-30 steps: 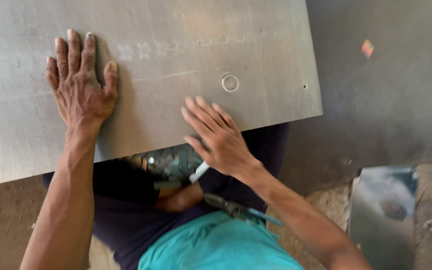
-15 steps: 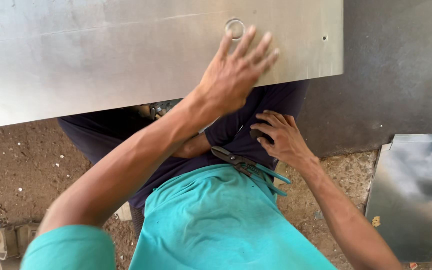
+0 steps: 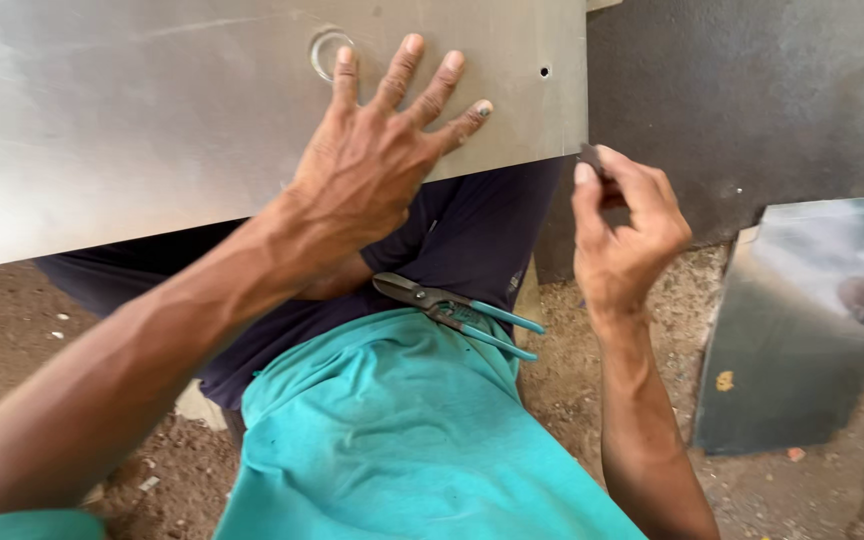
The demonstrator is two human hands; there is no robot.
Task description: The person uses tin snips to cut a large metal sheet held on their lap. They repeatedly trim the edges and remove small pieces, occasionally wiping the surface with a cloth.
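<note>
Big grey metal sheet (image 3: 152,130) across lap, filling frame from 9 to 1 o'clock, lower edge slanting up toward right corner. Pressed ring mark (image 3: 326,52) near 12, small hole (image 3: 545,72) close to right edge. Second shiny sheet (image 3: 802,330) leaning at 3 to 4 o'clock on dirt ground (image 3: 12,320), well apart from first. Teal shirt (image 3: 402,450) at 6, dark trousers (image 3: 462,240) above it. Left hand (image 3: 377,165) flat on big sheet, fingers spread wide, forefinger tip just beside ring mark. Right hand (image 3: 622,235) at 2 o'clock off sheet's right corner, thumb and fingers pinched on small dark piece (image 3: 592,158) right at corner edge; whether piece touches sheet: cannot tell. Tin snips (image 3: 452,310) with teal handles lying on lap at centre, blades closed, pointing to 10 o'clock, untouched.
</note>
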